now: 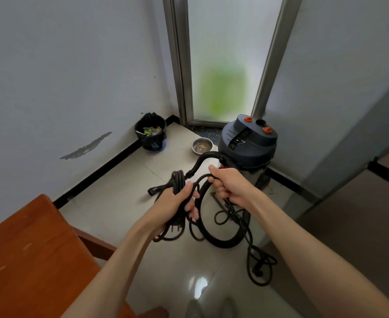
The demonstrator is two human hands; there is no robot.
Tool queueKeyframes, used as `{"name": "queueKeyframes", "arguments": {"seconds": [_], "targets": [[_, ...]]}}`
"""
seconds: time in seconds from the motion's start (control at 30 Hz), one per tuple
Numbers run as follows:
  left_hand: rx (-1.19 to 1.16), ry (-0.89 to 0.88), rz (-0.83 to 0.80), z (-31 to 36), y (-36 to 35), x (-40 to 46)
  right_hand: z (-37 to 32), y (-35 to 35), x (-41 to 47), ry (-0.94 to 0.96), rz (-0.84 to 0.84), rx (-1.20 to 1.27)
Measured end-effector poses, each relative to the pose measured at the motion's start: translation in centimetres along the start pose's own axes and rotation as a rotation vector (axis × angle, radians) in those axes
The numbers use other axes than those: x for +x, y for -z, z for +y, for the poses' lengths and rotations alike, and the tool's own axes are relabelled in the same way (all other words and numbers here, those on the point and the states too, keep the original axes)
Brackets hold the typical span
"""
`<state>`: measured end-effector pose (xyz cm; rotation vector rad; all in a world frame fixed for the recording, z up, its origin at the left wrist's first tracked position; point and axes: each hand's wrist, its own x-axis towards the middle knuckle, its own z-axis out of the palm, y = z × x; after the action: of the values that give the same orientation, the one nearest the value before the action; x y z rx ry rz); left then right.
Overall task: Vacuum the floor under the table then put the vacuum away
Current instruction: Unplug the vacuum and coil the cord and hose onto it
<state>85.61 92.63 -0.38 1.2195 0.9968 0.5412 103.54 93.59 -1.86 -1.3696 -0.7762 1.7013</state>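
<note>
My left hand (174, 200) gripped the coiled cord (178, 180). My right hand (229, 183) clutched a loop of it beside the vacuum (248, 143).

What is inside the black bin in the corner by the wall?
The black bin has a dark bag lining and holds green vegetable scraps and some pale waste on top. What lies deeper is covered by that top layer.

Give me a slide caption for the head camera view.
Both hands, left and right, coil the black power cord beside the canister vacuum in the corner.
</note>
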Motion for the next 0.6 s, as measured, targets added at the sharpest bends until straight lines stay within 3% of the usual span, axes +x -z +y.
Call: {"name": "queueKeyframes", "arguments": {"seconds": [0.1, 0.2, 0.27, 0.33, 0.53, 0.6], "targets": [[-0.54, 0.033, -0.106, 0.4, 0.7, -0.3, -0.3, -0.2, -0.5, 0.18, 0.016, -0.253], [-0.842, -0.046, -0.231, 1.4, 2.2, 0.3, -0.2, 0.0, -1.4, 0.204, -0.049, -0.4], [-0.961, -0.101, -0.403, 2.3, 3.2, 0.3, -0.2, 0.3, -1.6, 0.179, -0.106, -0.528], [-1.067, -0.147, -0.472, 3.1, 4.1, 0.1, -0.1, 1.0, -1.8, 0.128, -0.175, -0.626], [-1.199, -0.246, -0.454, 4.3, 7.5, 0.1, 0.2, 3.0, -3.3, -0.017, -0.398, -0.462], [-1.187, -0.252, -0.322, 4.5, 7.6, 0.2, 0.2, 2.7, -3.4, -0.065, -0.444, -0.424]]}}
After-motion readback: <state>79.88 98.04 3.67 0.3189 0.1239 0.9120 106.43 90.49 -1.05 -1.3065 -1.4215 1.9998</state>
